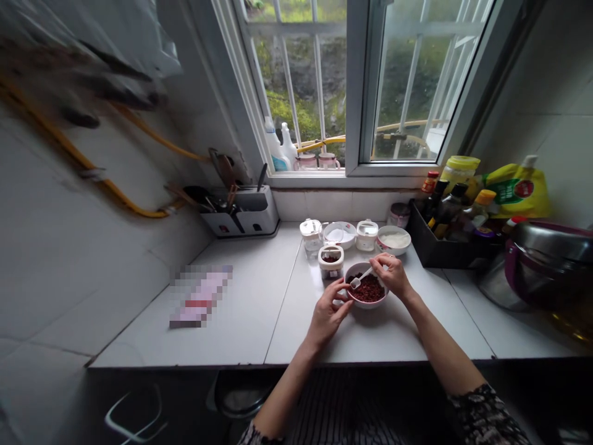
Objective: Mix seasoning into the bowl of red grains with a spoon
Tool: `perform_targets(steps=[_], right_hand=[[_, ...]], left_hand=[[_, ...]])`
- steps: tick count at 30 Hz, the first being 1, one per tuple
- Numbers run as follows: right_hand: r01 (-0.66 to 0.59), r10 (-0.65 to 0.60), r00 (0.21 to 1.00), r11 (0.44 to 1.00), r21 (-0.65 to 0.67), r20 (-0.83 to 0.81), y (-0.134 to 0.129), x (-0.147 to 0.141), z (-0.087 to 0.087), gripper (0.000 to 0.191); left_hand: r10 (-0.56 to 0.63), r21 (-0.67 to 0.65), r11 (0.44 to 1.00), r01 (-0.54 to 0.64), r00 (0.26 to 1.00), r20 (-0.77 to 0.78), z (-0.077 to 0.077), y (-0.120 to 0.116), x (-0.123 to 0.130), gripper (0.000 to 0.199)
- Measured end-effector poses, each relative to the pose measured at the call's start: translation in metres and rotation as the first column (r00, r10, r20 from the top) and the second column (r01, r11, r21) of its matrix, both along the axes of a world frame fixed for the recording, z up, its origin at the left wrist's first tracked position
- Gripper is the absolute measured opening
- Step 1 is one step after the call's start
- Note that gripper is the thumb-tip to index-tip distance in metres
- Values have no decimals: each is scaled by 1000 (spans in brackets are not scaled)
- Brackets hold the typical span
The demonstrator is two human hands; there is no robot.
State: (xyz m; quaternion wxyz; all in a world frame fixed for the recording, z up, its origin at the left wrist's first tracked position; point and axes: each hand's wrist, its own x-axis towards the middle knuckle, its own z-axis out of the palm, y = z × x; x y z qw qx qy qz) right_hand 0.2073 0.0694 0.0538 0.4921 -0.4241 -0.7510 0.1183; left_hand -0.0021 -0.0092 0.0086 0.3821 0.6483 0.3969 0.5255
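Bowl of dark red flakes, pink-rimmed, sits upright on the white counter between the hands; take it as the clock's centre, with twelve towards the window. Leftmost, at about ten o'clock, stands a jar with a pale lid and dark contents. The left hand meets the bowl's outer side from eight to nine o'clock, thumb and fingers parted and curved, steadying more than clasping. Inside the bowl, the scoop of a small white spoon lies over the flakes towards nine o'clock, its handle slanting up to one. There the right hand pinches the handle's end between thumb and fingers. At one o'clock, beyond that hand, is a bowl of white contents; at two, a dark box of bottles. The pink-rimmed bowl looks stiff, light enough for one hand, and probably smooth and breakable if knocked; opposite walls at nine and three o'clock, just under the rim, should give the surest hold. Its dry-looking flakes would likely shift and spill if tipped. The spoon seems light and rather stiff, best held far up its thin handle.
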Motion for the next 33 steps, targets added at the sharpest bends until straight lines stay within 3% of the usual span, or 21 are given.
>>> perform_targets(steps=[10, 33], right_hand=[[101, -106, 993, 989, 109, 44, 2, 3, 0, 42], [141, -178, 970, 967, 212, 167, 1, 3, -2, 42]], left_hand=[[18, 0, 1000, -18, 1000, 5, -2, 1, 1, 30], [23, 15, 1000, -22, 1000, -12, 0, 0, 1, 29]])
